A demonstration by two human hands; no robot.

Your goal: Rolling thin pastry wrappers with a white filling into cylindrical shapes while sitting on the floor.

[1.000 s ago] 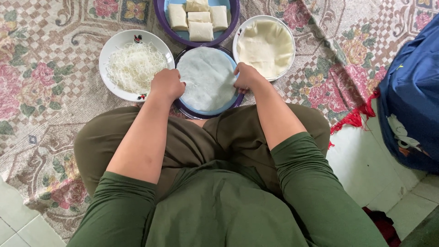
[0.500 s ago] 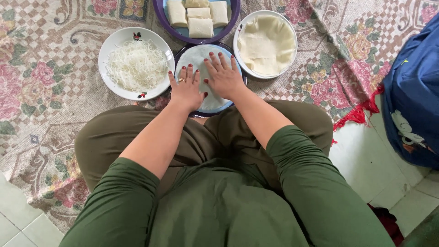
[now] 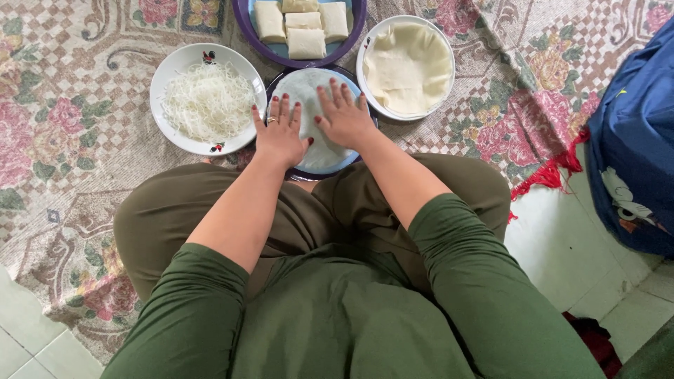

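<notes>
Wrapper: a thin pale round sheet (image 3: 309, 105) lies flat on the dark-rimmed plate (image 3: 319, 170) at upper centre of the frame, just beyond my knees.
Left hand: my left hand (image 3: 281, 133) lies palm down on the sheet's left part, fingers spread and straight, gripping nothing.
Right hand: my right hand (image 3: 344, 116) lies palm down on the right part, fingers also splayed, nothing pinched or held.
Just changed: half a second ago both palms were already flat on the sheet; now they sit a little further apart, so I judge that I am smoothing it out across the plate.
Against a second ago: then my hands were curled at the plate's two edges, with the sheet bare between them; now they cover most of its near half.
Left of the plate: a white bowl (image 3: 168, 70) of fine white noodles (image 3: 208, 102), touching the plate's rim.
Right of it: a white bowl (image 3: 365, 49) holding a stack of pale wrappers (image 3: 407, 67).
Above: a purple tray (image 3: 247, 24) with folded pale parcels (image 3: 306, 43), partly cut off by the top edge.
Underneath: a floral patterned rug (image 3: 63, 119).
</notes>
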